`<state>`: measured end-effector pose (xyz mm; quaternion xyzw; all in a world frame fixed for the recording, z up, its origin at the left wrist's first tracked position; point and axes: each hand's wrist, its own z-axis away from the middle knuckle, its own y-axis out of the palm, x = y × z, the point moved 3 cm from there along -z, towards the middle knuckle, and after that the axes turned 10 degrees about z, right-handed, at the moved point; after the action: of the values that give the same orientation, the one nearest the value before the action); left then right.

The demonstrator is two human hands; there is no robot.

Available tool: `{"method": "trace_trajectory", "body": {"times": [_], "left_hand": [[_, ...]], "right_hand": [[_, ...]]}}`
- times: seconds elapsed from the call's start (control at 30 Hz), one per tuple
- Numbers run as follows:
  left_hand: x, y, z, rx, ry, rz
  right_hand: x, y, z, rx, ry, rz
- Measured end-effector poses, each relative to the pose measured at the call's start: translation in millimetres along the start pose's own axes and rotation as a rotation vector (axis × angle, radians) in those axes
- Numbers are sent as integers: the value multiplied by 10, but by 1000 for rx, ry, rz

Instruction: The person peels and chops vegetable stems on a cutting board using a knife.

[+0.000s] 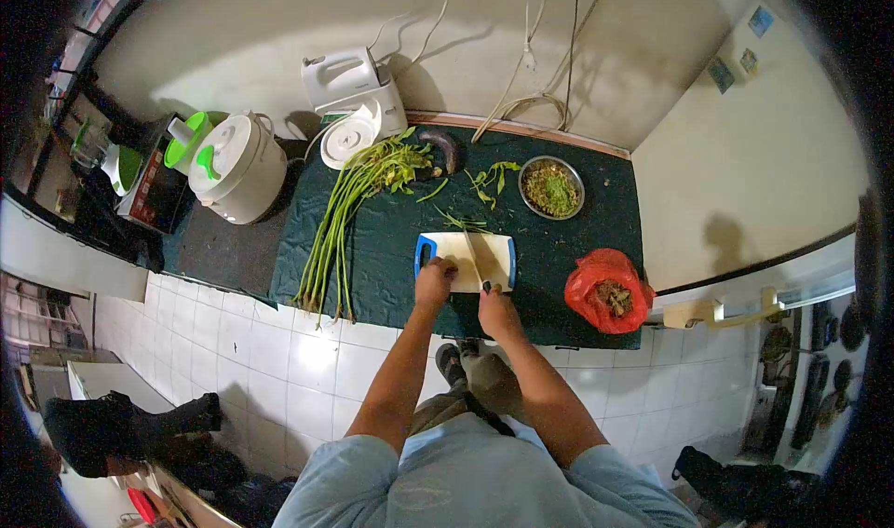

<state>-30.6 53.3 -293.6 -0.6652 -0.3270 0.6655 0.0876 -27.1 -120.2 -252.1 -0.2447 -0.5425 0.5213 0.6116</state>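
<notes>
Right fingers [494, 292] gripping knife [475, 260], blade lying over board [443, 246]. Left fingers [446, 267] curling at board's near left; whether pinching anything not showing clearly. Greens [461, 221] lying by board's far edge; stalks [330, 235] spreading left, bowl [581, 200] and bag [582, 291] standing right on desk [384, 281].

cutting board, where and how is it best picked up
Probably by the blue handle at the left end of the cutting board, coming from the left: its slot suits a hooked grip. The right side is less handy, with the right hand holding the knife there.
</notes>
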Motion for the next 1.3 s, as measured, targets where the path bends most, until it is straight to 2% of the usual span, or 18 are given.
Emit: {"method": "trace_trajectory", "body": {"times": [0.07, 0.17, 0.3, 0.37, 0.4, 0.57, 0.67, 0.8, 0.87, 0.93, 1.0, 1.07, 1.1, 1.17, 1.2, 1.27, 1.3], "left_hand": [[-65, 3, 37, 31, -52, -36], [-89, 34, 102, 34, -6, -139], [-90, 79, 174, 33, 17, -151], [-111, 63, 212, 42, 169, -316], [-99, 62, 236, 43, 168, -317], [-40, 30, 227, -55, 24, -193], [-42, 7, 203, -78, -5, -128], [33, -63, 147, -67, -62, -93], [-47, -118, 133, -58, -161, 110], [-70, -134, 78, -23, -198, 57], [-86, -133, 109, 17, -245, 3], [-153, -150, 108, 4, -190, -99], [-141, -134, 100, 3, -185, -99], [-69, -58, 167, -31, -171, -104], [-59, -40, 198, -37, -168, -104], [-83, -9, 270, -12, 8, -267], [-36, 9, 316, -12, 5, -268]], "right_hand": [[38, -59, -64, 23, -14, 30], [-2, 26, 20, 18, -45, 86], [-49, 100, 247, 13, 32, 45], [-19, 19, 154, -15, 11, 36], [-22, -11, 96, -15, 11, 36], [75, -142, -28, 107, -55, 85], [3, 27, 207, -1, -85, 30], [-93, 157, 142, -18, -41, 50], [-41, 83, -2, 19, -65, 86], [69, -133, -100, 88, -150, 113], [125, -194, -85, 90, -129, 148], [179, -234, 39, 61, -107, 141], [58, -5, 50, 16, -61, 17], [7, 73, 234, 74, 38, 59], [13, 67, 241, 74, 33, 71], [46, 13, 132, 25, -20, 53], [76, -36, 99, -15, -61, 36]]}}
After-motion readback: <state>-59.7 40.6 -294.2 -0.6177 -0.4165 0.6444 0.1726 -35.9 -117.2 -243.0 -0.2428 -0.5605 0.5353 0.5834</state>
